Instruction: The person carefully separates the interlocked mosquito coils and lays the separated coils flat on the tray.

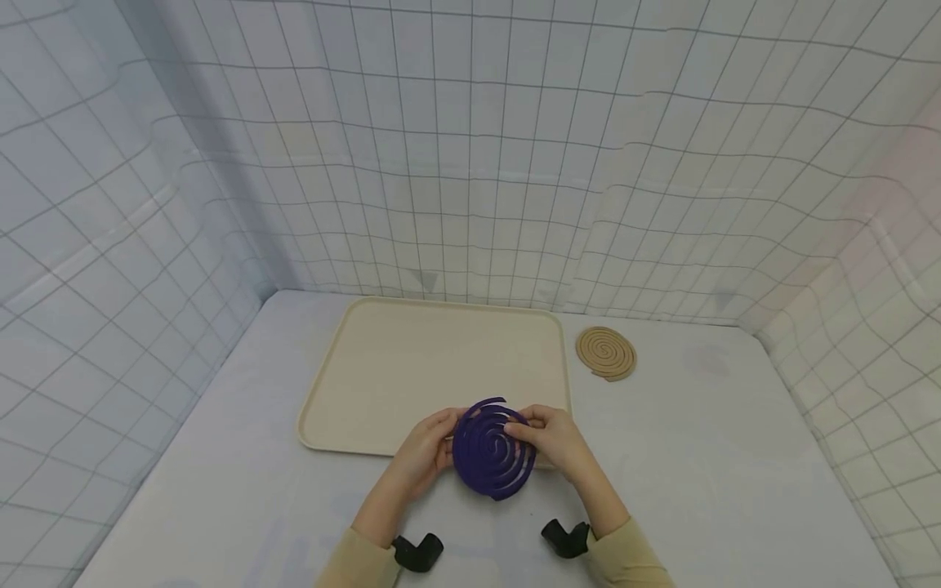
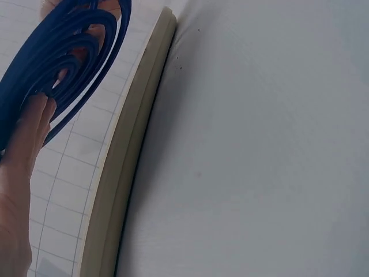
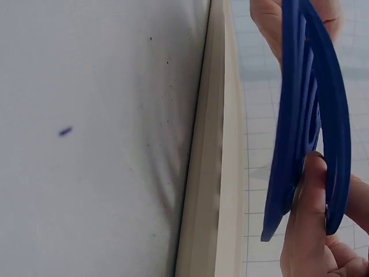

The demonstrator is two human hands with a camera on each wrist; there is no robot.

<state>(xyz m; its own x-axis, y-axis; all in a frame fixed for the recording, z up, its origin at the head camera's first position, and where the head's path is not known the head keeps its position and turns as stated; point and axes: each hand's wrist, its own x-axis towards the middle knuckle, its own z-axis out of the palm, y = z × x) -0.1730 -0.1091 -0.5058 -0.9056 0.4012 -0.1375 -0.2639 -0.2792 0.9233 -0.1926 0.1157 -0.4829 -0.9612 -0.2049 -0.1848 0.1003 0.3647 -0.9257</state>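
Flat, dark purple spiral coil (image 1: pixel 481 453) held at both sides
The left hand (image 1: pixel 424 451) grips its left edge, the right hand (image 1: pixel 555 441) pinches its right side; farther right, a round tan spiral coil (image 1: pixel 606 351) lies on the white bench (image 1: pixel 706 457).

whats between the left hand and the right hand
The purple spiral coil, gripped at its sides by the left hand and the right hand; the head view shows this.
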